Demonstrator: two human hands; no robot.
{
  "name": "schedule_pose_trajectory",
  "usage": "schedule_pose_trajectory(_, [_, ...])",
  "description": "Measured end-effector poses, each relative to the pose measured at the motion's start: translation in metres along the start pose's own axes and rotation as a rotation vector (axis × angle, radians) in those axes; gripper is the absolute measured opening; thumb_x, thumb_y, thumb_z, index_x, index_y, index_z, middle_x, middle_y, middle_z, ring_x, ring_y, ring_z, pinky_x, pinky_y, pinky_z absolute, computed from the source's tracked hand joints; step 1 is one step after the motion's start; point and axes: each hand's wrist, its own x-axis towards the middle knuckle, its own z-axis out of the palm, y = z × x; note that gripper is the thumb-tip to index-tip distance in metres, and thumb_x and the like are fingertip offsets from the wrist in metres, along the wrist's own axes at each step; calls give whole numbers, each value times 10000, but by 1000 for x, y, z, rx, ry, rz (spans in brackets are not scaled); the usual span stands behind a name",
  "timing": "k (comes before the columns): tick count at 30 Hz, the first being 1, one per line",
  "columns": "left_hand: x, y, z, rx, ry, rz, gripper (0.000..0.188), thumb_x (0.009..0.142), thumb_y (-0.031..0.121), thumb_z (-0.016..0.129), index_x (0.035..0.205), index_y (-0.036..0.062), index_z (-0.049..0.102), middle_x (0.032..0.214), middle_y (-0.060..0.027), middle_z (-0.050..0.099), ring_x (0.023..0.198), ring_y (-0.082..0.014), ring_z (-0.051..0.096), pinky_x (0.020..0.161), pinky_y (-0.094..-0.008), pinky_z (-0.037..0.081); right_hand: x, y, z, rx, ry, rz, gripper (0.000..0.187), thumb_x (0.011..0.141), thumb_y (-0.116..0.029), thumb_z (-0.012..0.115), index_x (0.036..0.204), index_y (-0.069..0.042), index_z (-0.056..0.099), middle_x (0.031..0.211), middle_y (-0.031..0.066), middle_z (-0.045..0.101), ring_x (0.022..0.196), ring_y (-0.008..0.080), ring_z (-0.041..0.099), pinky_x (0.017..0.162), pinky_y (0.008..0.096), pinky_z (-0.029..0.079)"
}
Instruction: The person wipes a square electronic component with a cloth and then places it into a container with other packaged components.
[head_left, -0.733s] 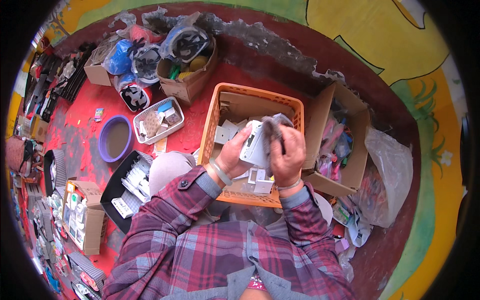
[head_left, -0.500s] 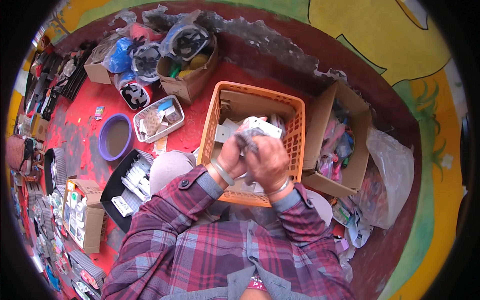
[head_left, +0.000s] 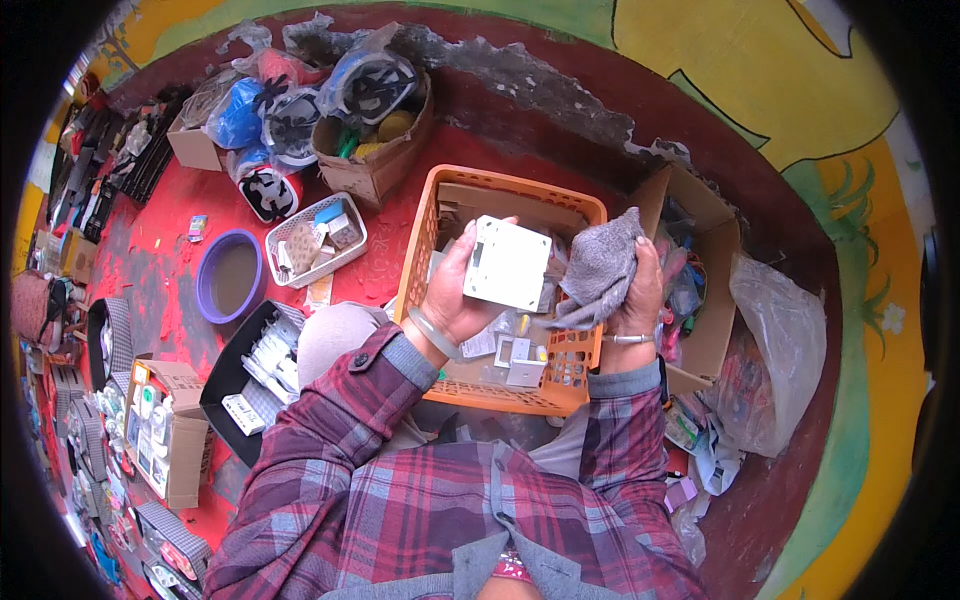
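My left hand (head_left: 452, 295) grips a flat, square white plastic plate (head_left: 508, 263) by its left edge, its broad face turned up. It is held over an orange plastic basket (head_left: 500, 398). To the right, my right hand (head_left: 640, 290) pinches a crumpled grey cloth (head_left: 603, 262) above the basket's right rim, apart from the plate. Inside the basket lie several small white plastic fittings (head_left: 525, 370) and a piece of brown cardboard along the far side.
A cardboard box (head_left: 722, 300) of colourful packets stands right of the basket, beside a clear plastic bag (head_left: 785, 340). On the left are a purple basin (head_left: 207, 285) of murky water, a white tray (head_left: 327, 268) and a black bin (head_left: 225, 375). A carton (head_left: 365, 180) sits by the wall.
My hands have come apart. The right has moved right with the grey cloth; the left now shows the white plate face up. More of the basket's contents is visible.
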Motion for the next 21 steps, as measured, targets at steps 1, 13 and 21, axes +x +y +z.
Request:
schedule_pose_trajectory(1, [1, 0, -2, -19, 6, 29, 517, 941, 425, 291, 1327, 88, 350, 1220, -172, 505, 1076, -362, 521, 934, -452, 411, -3, 0, 0, 9, -57, -23, 154, 894, -149, 485, 943, -23, 560, 885, 78, 608, 748, 140, 602, 705, 276, 503])
schedule_pose_trajectory(13, [-3, -13, -7, 72, 56, 101, 433, 940, 356, 397, 1248, 56, 445, 1153, -61, 547, 1069, -183, 514, 949, -332, 390, -44, 54, 47, -1306, -414, -764, 383, 875, -176, 488, 1237, -49, 473, 1281, 168, 469, 1229, 307, 410, 1041, 421, 262])
schedule_pose_trajectory(21, [-11, -10, 1, 286, -237, -3, 651, 893, 429, 449, 1380, 46, 250, 1284, -140, 447, 1132, -235, 489, 969, -351, 374, 2, 27, -4, -86, -15, 151, 269, 946, -193, 394, 1018, 8, 557, 920, 81, 606, 813, 171, 583, 762, 294, 479])
